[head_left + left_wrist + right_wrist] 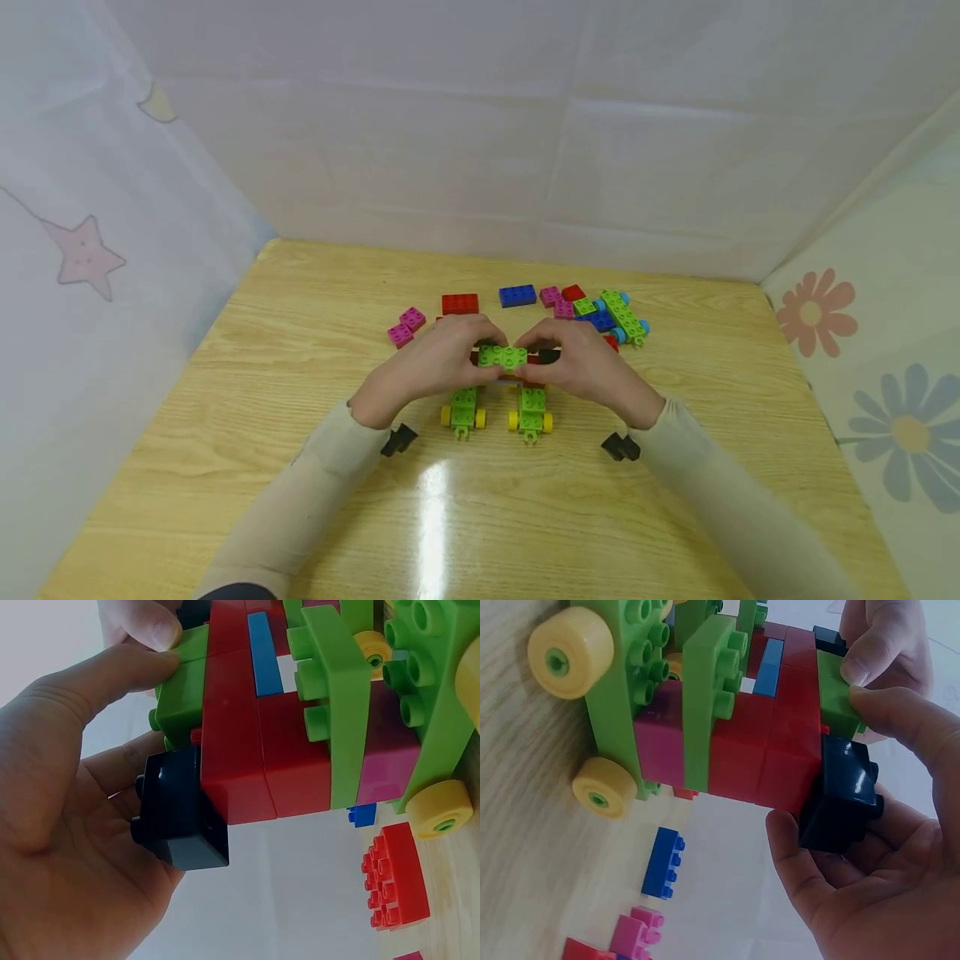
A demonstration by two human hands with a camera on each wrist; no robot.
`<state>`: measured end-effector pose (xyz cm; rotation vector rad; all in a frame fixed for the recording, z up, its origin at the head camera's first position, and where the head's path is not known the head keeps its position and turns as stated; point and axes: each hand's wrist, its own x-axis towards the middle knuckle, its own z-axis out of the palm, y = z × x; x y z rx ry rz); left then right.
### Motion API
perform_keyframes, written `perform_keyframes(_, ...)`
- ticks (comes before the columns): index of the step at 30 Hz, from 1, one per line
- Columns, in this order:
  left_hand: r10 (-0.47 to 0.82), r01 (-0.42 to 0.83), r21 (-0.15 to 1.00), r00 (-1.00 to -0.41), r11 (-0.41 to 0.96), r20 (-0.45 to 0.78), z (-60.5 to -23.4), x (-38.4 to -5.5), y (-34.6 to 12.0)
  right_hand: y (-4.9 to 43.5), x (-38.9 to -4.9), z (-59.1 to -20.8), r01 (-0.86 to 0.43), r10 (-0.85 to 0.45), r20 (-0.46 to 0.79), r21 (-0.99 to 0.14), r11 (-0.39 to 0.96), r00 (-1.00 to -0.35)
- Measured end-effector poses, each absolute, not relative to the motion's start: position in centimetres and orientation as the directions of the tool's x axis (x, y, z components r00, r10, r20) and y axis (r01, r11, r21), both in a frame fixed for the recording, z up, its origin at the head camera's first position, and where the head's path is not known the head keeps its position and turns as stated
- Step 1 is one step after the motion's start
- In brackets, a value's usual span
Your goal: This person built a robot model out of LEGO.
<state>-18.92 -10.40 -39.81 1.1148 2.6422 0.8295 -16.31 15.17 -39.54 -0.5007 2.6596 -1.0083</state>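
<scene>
Hand (583,360) on green brick (513,358), blue brick (517,296) beyond

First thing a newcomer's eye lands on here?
Probably the two hands, left hand and right hand, pinching light-green bricks atop a mostly red-and-green build mid-table. Next, the yellow wheels at its base. Then the blue-wheeled green base at the right end of the loose bricks behind.

Green bricks (503,357), red bricks (234,735), yellow wheels (427,806)
</scene>
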Motion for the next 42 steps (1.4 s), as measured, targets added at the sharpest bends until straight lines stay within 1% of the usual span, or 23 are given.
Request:
perform_keyframes(4,0.701,0.614,0.554,-0.71,0.563,0.074,-40.0,-18.9,-10.6,15.3,-16.1,-40.0,-0.189,-0.38,-0.128,-0.697,0.691,-0.916)
perform_keyframes(11,0.665,0.581,0.568,-0.743,0.582,0.079,-40.9,-18.9,-12.3,15.4,-16.1,-40.4,-0.18,-0.374,-0.116,-0.723,0.667,-0.92)
perform_keyframes(19,0.612,0.486,0.668,-0.789,0.563,0.057,-42.0,-18.9,-14.9,15.8,-16.1,-40.7,-0.15,-0.362,-0.132,-0.744,0.651,-0.923)
perform_keyframes(21,0.605,0.475,0.676,-0.795,0.564,0.054,-42.1,-18.9,-15.4,15.8,-16.1,-40.7,-0.147,-0.362,-0.131,-0.748,0.647,-0.923)
perform_keyframes(27,0.597,0.471,0.691,-0.799,0.549,0.07,-42.2,-18.8,-16.4,15.6,-16.1,-40.6,-0.14,-0.364,-0.134,-0.76,0.635,-0.922)
perform_keyframes(35,0.598,0.46,0.699,-0.799,0.547,0.057,-42.0,-19.0,-16.5,15.5,-16.0,-40.5,-0.146,-0.365,-0.129,-0.758,0.636,-0.922)
perform_keyframes(42,0.605,0.476,0.686,-0.794,0.551,0.065,-42.2,-18.9,-16.7,15.8,-15.6,-40.5,-0.153,-0.365,-0.124,-0.751,0.642,-0.923)
